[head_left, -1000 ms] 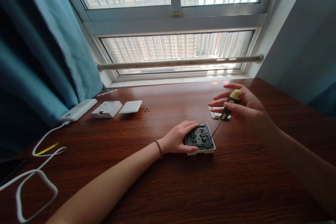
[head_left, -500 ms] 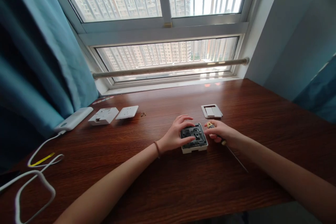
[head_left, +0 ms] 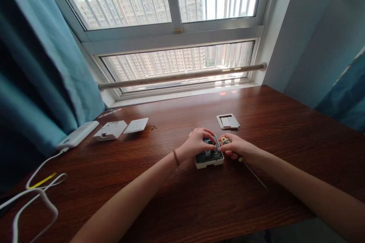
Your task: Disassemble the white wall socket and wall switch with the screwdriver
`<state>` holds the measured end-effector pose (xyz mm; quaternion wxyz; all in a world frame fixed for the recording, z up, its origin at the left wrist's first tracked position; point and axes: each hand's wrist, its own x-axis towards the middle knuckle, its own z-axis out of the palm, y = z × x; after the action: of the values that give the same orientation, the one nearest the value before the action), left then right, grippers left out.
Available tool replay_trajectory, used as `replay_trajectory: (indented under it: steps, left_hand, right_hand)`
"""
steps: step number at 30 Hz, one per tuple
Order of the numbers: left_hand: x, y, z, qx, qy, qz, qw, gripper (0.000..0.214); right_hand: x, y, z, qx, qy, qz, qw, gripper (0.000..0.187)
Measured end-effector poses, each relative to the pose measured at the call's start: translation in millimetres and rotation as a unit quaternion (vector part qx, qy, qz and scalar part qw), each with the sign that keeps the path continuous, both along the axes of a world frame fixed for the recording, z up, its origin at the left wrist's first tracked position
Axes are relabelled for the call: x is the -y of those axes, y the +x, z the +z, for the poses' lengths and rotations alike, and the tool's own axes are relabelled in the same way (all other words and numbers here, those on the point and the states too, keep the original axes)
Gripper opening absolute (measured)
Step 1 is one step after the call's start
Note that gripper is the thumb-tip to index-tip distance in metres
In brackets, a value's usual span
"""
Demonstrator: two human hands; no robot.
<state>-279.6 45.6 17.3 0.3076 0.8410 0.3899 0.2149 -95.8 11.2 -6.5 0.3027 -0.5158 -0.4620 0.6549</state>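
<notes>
A wall switch (head_left: 209, 162) with a dark inner face and a white box body lies on the desk in front of me. Over its dark face bends my left hand (head_left: 201, 143), thumb and fingertips drawn together in a pinch; whatever sits between them is too small to make out. My right hand (head_left: 235, 146) is closed round a screwdriver (head_left: 227, 142) with a yellow and dark handle. Its thin shaft points back toward me, away from the switch. The right fingertips are at the switch's right edge.
Behind the switch lies a white switch cover frame (head_left: 228, 121). Further left are several small screws (head_left: 154, 127), a white socket plate (head_left: 136, 125) and a white mounting box (head_left: 110, 130). A white power strip (head_left: 77, 135) trails a cable (head_left: 42, 193) with a yellow tag.
My left hand has gone from spread across the switch to a pinch over its right part. The right hand has come closer to the switch's edge, screwdriver still in it.
</notes>
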Motion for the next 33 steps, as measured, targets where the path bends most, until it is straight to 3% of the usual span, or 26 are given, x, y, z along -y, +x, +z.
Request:
replay_trajectory:
  steps: [8,17,27,33]
  left_hand:
    - [9.7,10.0,6.3,-0.042,0.067,0.047,0.996,0.004]
    - [5.4,7.1,7.8,-0.039,0.148,-0.013,0.988,0.002]
    - [1.2,5.2,1.1,-0.011,0.169,-0.020,0.985,0.005]
    - [1.2,5.2,11.6,0.039,0.167,-0.019,0.985,0.006]
  right_hand:
    - [0.2,0.7,0.1,-0.007,-0.007,0.002,1.000,0.036]
    - [0.2,0.8,-0.4,0.007,0.000,0.011,1.000,0.034]
    - [2.3,-1.1,4.4,0.024,0.000,0.009,1.000,0.034]
    - [2.6,-0.8,4.3,0.013,0.002,0.012,1.000,0.033]
